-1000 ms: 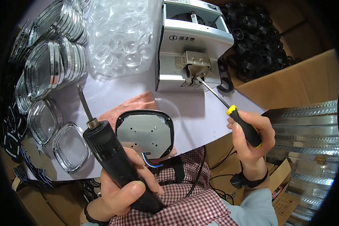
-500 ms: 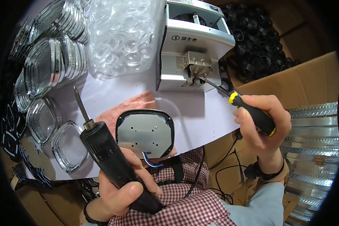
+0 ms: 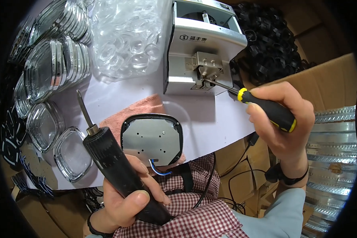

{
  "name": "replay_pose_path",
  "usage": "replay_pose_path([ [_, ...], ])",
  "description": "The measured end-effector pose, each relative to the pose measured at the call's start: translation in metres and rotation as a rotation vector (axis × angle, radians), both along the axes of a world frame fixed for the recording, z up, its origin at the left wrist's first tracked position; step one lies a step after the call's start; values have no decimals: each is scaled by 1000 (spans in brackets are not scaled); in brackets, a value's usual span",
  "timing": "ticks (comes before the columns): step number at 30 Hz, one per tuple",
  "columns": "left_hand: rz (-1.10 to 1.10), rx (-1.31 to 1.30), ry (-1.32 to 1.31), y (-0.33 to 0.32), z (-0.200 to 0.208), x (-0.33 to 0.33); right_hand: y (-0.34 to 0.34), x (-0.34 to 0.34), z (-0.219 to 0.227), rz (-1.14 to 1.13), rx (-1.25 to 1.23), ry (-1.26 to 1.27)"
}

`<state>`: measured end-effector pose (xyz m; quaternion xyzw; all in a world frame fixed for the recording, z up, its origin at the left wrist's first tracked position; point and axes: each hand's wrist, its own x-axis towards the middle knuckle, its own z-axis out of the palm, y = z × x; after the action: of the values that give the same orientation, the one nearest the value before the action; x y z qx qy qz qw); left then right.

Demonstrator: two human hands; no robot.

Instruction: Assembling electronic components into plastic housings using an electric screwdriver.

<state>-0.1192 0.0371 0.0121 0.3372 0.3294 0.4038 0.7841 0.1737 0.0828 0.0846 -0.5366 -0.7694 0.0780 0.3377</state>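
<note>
My left hand is wrapped round the body of a black electric screwdriver, its bit pointing up and away over the table. In my right hand is a hand screwdriver with a black and yellow handle. Its tip reaches into the metal pick-up slot at the front of a silver screw feeder; the very tip is hard to make out. Between my hands a rounded black housing with a grey metal plate lies on a pink cloth. Blue and white wires stick out of its near edge.
Stacks of clear rounded covers stand along the left. A plastic bag of clear rings lies at the back, left of the feeder. Behind it at the right, a cardboard box holds black parts. Silver rings are stacked at far right.
My right hand has shifted slightly right and tilted the hand screwdriver flatter, its tip still at the feeder's slot. The left hand and electric screwdriver have hardly moved.
</note>
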Motion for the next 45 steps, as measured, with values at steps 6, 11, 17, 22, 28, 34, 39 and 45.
replay_pose_path([
  [6,20,24,26,-2,3,3,19,-1,21,22,-65,-125],
  [11,38,37,7,-5,4,2,17,-3,34,-32,-209,-98],
  [17,39,9,12,-3,3,-2,-15,4,-7,-111,-73,185],
  [22,27,23,15,-1,2,-3,-56,8,-37,-154,91,195],
  [28,20,28,16,-1,2,0,-58,1,-80,-98,142,213],
  [34,31,25,13,-2,2,2,-58,3,-117,-124,268,311],
  [39,22,35,46,-2,2,3,-44,-2,-135,-110,297,297],
  [45,20,51,58,-1,1,5,-48,0,-141,-103,-2,901],
])
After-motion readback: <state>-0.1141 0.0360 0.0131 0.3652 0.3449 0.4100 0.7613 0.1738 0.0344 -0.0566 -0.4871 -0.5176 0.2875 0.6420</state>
